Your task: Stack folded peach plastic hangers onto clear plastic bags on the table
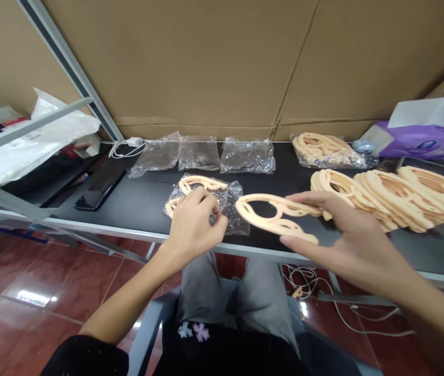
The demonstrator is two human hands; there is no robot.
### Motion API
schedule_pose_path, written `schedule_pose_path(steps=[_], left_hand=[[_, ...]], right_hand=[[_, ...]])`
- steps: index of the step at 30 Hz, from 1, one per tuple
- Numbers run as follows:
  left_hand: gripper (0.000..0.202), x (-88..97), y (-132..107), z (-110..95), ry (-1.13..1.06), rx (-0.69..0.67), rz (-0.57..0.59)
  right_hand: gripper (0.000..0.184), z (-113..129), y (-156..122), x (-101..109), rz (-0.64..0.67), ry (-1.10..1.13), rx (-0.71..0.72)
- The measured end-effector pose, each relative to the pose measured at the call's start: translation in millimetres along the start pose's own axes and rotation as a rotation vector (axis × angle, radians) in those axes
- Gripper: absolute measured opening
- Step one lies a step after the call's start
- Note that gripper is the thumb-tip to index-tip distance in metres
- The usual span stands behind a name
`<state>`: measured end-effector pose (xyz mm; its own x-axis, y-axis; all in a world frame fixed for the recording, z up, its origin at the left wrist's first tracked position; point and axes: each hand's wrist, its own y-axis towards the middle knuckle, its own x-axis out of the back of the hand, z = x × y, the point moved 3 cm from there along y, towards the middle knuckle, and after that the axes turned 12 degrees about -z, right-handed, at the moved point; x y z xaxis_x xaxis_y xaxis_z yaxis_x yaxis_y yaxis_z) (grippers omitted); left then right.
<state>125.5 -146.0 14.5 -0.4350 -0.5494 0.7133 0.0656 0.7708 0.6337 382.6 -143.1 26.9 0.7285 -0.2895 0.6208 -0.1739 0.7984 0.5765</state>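
Note:
My right hand (pixel 339 230) holds a flat, pale wooden cut-out piece (pixel 272 215) with oval holes between thumb and fingers, just above the black table's front edge (pixel 136 232). My left hand (pixel 194 224) is closed in a pinch on the opening of a clear plastic bag (pixel 230 201) that lies on the table. Another wooden piece (pixel 200 184) sits partly inside that bag. The two hands are close together, the held piece pointing toward the bag.
A row of overlapping wooden pieces (pixel 394 196) lies at the right, with a bagged bundle (pixel 324 150) behind. Three empty clear bags (pixel 202 154) lie at the back. A black phone (pixel 98 190), a white charger (pixel 130 143) and a purple tissue pack (pixel 421 141) are nearby. Cardboard (pixel 206 62) walls the rear.

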Motion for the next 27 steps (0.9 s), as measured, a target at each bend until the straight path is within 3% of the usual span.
schedule_pose_path(steps=[6,12,15,18,22,25,27], left_hand=[[0.012,3.5,-14.8,-7.5,-0.134,0.102,-0.232],[0.008,-12.8,-27.5,-29.3,-0.165,0.096,-0.278],[0.008,-12.9,-29.2,-29.3,-0.17,0.086,-0.276],[0.01,-2.6,-31.5,-11.7,-0.202,0.073,-0.266],[0.022,15.1,-39.9,40.4,-0.046,0.159,-0.254],[0.033,18.2,-47.9,73.7,0.057,0.242,-0.156],[0.034,16.4,-51.3,82.1,0.075,0.261,-0.095]], right_hand=[[0.032,18.5,-1.4,-40.2,0.118,0.141,-0.06],[0.018,29.4,-4.7,-83.8,0.058,0.27,-0.07],[0.018,33.5,-4.2,-97.1,0.114,0.312,0.012],[0.028,31.2,-5.6,-95.8,0.158,0.308,0.064],[0.029,14.9,-8.9,-77.6,0.107,0.197,0.033],[0.035,5.2,-11.7,-68.3,0.112,0.104,0.091],[0.039,4.1,-13.5,-67.9,0.149,0.066,0.156]])
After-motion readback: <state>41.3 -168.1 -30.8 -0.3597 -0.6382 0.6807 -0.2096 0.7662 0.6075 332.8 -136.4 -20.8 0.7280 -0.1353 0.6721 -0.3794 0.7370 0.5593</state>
